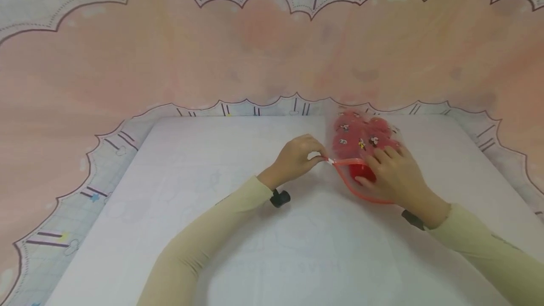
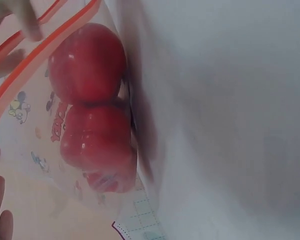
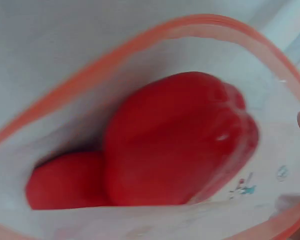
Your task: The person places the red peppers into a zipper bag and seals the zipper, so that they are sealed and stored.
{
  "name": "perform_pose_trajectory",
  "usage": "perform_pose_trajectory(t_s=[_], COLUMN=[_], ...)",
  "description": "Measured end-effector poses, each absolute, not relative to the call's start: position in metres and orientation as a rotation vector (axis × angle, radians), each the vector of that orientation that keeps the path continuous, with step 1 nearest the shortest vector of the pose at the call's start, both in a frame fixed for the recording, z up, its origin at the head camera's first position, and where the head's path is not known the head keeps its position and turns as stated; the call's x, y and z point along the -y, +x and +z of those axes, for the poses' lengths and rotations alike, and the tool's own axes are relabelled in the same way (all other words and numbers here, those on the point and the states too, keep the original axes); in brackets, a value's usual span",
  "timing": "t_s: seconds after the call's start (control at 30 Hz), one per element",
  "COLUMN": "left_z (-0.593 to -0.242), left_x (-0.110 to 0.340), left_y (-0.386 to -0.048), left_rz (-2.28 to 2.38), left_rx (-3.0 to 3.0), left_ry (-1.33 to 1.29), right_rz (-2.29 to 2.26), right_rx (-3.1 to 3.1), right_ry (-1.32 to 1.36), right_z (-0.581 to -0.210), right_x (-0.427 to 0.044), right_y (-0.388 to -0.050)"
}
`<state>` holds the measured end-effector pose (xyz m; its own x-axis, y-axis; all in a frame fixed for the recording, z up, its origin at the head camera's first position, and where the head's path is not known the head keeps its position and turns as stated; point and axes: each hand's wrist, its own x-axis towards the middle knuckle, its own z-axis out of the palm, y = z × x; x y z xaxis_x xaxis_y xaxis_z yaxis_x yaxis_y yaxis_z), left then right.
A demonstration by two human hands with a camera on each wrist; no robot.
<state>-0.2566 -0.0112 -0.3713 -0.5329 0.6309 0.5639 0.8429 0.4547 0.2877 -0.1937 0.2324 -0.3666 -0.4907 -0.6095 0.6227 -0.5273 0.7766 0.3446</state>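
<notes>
A translucent zip bag (image 1: 345, 154) with cartoon prints and a red-orange zip edge lies at the right of the table, its mouth open toward me. Red bell peppers (image 3: 180, 140) fill it; through the film in the left wrist view, several peppers (image 2: 90, 65) show in a row. My left hand (image 1: 301, 155) pinches the bag's left corner at a small white zip slider (image 1: 330, 161). At the mouth, my right hand (image 1: 397, 176) grips the far rim, fingers over the bag and thumb by the opening. Its palm side is hidden.
A white table (image 1: 238, 230) spreads under both arms. Behind it hangs a peach cloth (image 1: 255, 60) with a scalloped, patterned border. Small black wrist cameras sit below each hand, the left camera (image 1: 280, 198) close over the table.
</notes>
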Motion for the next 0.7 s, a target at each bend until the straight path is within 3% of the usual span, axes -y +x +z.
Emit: perform_pose_trajectory(t_s=[0.7], left_z=[-0.378], left_x=[0.013], left_y=[-0.258], left_rz=[-0.738], left_rx=[2.189], left_ry=[-1.2], right_rz=[-0.177], right_rx=[2.254], right_ry=[0.872], right_z=[-0.363], right_x=[-0.192], right_y=[-0.203])
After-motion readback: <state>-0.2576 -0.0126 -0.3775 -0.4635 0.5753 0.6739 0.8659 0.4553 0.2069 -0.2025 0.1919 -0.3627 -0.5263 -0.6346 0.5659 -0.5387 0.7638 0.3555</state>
